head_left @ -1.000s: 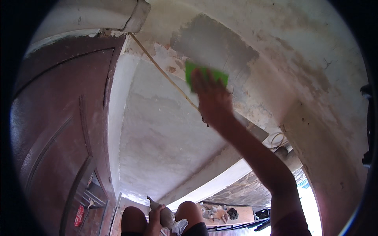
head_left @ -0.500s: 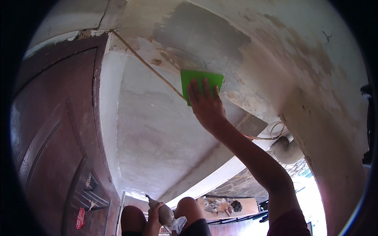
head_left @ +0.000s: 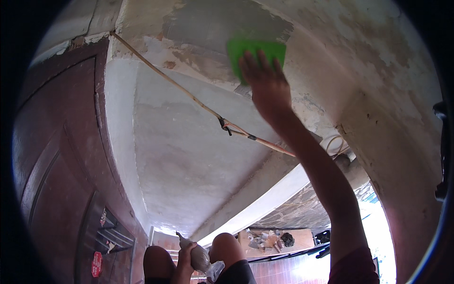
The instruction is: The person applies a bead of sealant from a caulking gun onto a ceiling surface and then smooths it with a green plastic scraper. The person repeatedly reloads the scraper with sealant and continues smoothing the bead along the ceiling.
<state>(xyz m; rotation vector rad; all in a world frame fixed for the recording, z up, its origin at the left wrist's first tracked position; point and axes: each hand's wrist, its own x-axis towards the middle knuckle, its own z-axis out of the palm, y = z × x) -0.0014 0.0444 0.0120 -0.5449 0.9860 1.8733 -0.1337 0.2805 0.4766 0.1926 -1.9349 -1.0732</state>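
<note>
Raised overhead, my right hand [head_left: 269, 90] presses a flat green plastic spreader [head_left: 235, 53] against the wall, its fingers laid over the sheet. The spreader, a little blurred, overlaps the lower right part of a smooth grey patch of filler [head_left: 203, 26]. Low down between my knees, my left hand [head_left: 185, 258] is wrapped round a clear plastic bag [head_left: 201, 259] filled with grey paste. One end of the bag is twisted to a thin tip, and loose clear plastic bunches at the other.
A cable [head_left: 179, 87] runs slantwise across the wall, with a dark taped joint [head_left: 224, 124]. At left stands a brown panelled door [head_left: 61, 142]. Flaking plaster [head_left: 302, 102] borders the patch. A wooden board [head_left: 302, 240] with assorted small items lies below.
My right hand has swept the green spreader up and slightly right across the patch, uncovering the cable joint. The view has shifted a little. My left hand keeps its hold on the bag.
</note>
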